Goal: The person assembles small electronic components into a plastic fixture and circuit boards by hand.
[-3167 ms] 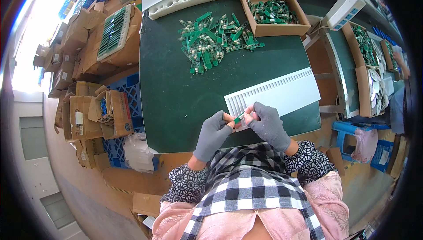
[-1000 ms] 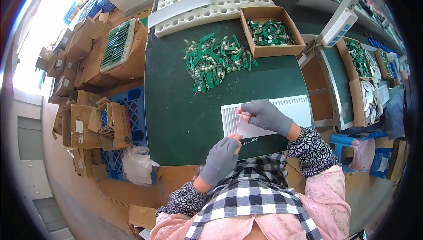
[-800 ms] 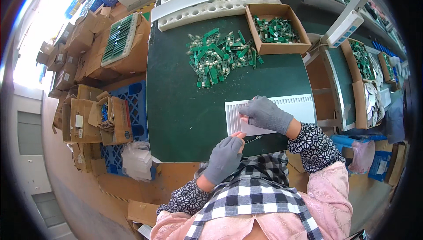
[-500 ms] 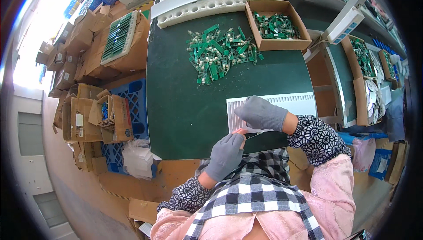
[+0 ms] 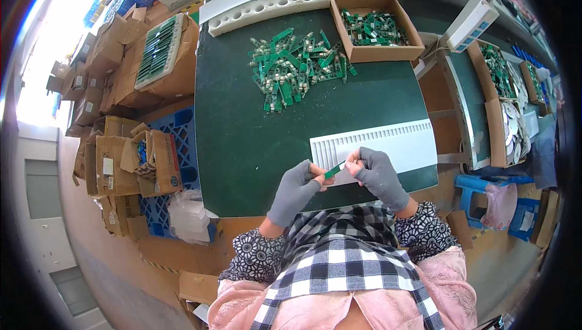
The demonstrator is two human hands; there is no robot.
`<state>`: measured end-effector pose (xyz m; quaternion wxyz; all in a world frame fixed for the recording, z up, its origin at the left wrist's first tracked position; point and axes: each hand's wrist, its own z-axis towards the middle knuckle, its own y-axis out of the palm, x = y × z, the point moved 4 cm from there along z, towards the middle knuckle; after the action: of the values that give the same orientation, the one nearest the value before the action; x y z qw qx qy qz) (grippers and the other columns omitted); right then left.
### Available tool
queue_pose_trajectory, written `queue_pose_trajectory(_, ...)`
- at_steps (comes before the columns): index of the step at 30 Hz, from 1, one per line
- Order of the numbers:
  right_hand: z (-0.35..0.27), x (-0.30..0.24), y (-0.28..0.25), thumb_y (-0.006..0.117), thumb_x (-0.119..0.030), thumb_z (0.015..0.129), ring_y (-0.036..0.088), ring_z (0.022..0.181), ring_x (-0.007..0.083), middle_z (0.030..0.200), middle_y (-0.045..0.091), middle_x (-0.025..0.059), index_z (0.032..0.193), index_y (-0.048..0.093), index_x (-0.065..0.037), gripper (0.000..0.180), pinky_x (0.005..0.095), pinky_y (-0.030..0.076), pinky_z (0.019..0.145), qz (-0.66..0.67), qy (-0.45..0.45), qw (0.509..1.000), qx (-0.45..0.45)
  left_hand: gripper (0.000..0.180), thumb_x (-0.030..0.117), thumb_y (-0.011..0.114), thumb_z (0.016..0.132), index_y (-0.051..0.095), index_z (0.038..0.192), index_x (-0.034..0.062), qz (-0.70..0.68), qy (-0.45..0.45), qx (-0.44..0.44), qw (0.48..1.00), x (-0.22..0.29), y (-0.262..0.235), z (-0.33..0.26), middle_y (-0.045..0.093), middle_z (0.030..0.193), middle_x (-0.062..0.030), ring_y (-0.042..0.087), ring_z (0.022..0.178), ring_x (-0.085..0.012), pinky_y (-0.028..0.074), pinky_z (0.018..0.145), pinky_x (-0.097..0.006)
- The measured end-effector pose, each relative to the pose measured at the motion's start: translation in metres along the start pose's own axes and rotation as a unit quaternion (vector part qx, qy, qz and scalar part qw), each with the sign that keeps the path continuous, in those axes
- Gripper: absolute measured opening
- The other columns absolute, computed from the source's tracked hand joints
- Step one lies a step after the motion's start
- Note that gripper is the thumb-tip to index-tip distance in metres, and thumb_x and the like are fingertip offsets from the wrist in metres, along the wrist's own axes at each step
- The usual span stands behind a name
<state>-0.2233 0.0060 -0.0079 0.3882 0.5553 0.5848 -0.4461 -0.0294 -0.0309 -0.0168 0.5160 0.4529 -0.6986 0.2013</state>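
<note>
My left hand [image 5: 295,192], in a grey glove with bare fingertips, pinches one end of a small green circuit board [image 5: 330,173]. My right hand [image 5: 379,178], gloved the same way, has its thumb and fingers closed at the board's other end, where a small white part [image 5: 342,166] shows. Both hands are over the near edge of a flat white panel [image 5: 400,148], which has slots along its far edge and left end. Beyond it, a loose heap of similar green boards [image 5: 288,81] lies on the dark green table [image 5: 236,148].
A cardboard box [image 5: 379,54] of green boards stands at the far right of the table. Behind the heap lies a white foam tray [image 5: 297,4] with round holes, a white strip [image 5: 242,0] resting on it. Cartons [image 5: 121,166] and a blue pallet [image 5: 185,148] sit to the left.
My right hand has drawn back from the panel's slotted left end to meet my left hand. The green board now shows between them. The view has shifted slightly.
</note>
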Motion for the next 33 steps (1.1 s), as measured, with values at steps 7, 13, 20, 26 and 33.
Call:
queue_pose_trajectory(7,-0.001,-0.003,0.008,0.069,-0.017,0.085,0.047,0.052,0.0075,0.056,0.049,-0.0001,0.088,0.067,-0.004,0.014,0.0265,0.039,0.051,-0.137,-0.066,0.987,0.040,0.012,0.004,0.055,0.095,0.058,0.101,-0.0068,0.005,-0.012,0.010,1.000,-0.004,0.001,0.000,0.066,0.103,-0.0144,0.068,0.099,-0.0205,0.056,0.085,-0.029)
queue_pose_trajectory(13,-0.003,-0.006,0.011,0.070,-0.018,0.084,0.047,0.052,0.0083,0.056,0.049,0.0003,0.088,0.067,-0.004,0.014,0.0270,0.039,0.051,-0.147,-0.055,0.987,0.035,0.013,0.004,0.055,0.095,0.058,0.102,-0.0066,0.010,-0.017,0.012,1.000,-0.002,0.001,-0.001,0.066,0.103,-0.0143,0.068,0.099,-0.0206,0.056,0.085,-0.029)
queue_pose_trajectory(20,-0.004,-0.006,0.013,0.071,-0.018,0.085,0.046,0.053,0.0088,0.056,0.047,0.0001,0.089,0.066,-0.005,0.014,0.0277,0.039,0.051,-0.160,-0.060,0.985,0.027,0.012,0.003,0.054,0.095,0.057,0.102,-0.0070,0.000,-0.017,0.012,1.000,-0.006,0.002,-0.004,0.065,0.104,-0.0138,0.068,0.100,-0.0207,0.056,0.086,-0.028)
queue_pose_trajectory(26,-0.001,-0.003,0.014,0.071,-0.017,0.085,0.048,0.052,0.0102,0.056,0.048,0.0015,0.088,0.065,-0.005,0.014,0.0289,0.040,0.051,-0.165,-0.059,0.984,0.030,0.013,0.003,0.055,0.095,0.057,0.102,-0.0072,-0.009,-0.024,0.014,1.000,-0.004,0.002,0.000,0.065,0.104,-0.0142,0.068,0.100,-0.0205,0.056,0.086,-0.028)
queue_pose_trajectory(33,0.003,-0.011,0.011,0.071,-0.018,0.086,0.054,0.053,0.0167,0.057,0.050,0.0045,0.095,0.063,-0.005,0.018,0.0312,0.042,0.052,-0.167,-0.090,0.979,0.076,0.014,0.004,0.056,0.096,0.058,0.103,-0.0070,0.014,-0.003,0.019,1.000,-0.002,0.000,0.002,0.067,0.103,-0.0136,0.068,0.099,-0.0191,0.055,0.084,-0.027)
